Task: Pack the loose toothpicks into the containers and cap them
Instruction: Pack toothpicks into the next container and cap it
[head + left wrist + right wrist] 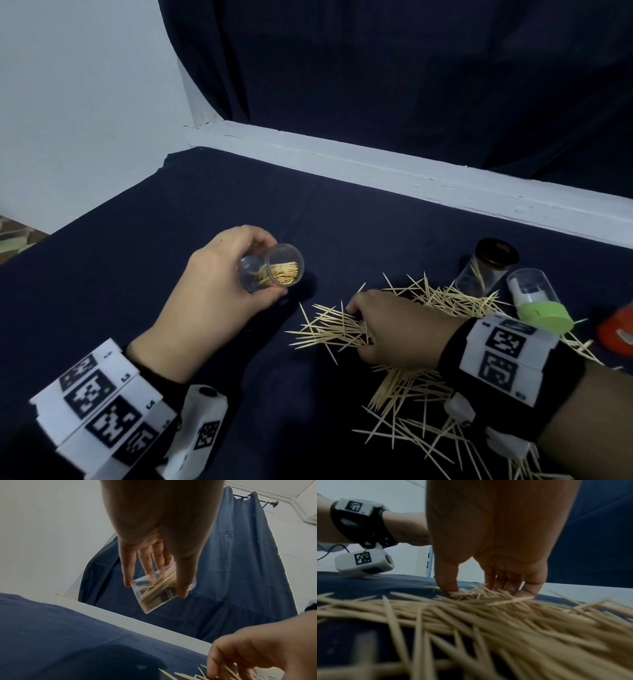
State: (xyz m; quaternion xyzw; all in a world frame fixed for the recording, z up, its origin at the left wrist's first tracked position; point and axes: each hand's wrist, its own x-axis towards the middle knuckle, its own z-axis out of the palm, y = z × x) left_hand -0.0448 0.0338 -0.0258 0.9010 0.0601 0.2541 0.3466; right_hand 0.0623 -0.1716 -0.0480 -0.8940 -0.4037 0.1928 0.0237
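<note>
My left hand (263,270) grips a clear open container (286,267) above the dark cloth, tilted with its mouth to the right. It is partly filled with toothpicks. In the left wrist view the thumb and fingers of the left hand (154,588) wrap the container (154,601). My right hand (361,332) is down on the pile of loose toothpicks (445,301), thumb and fingers closing round a bunch. The right wrist view shows the right hand (488,592) with its fingertips dug into the toothpicks (505,622).
A clear container with a black cap (486,270) lies behind the pile with a few toothpicks inside. Next to it lies a green-capped container (534,301). An orange object (616,329) is at the right edge. A white ledge (411,171) borders the cloth-covered table (171,212).
</note>
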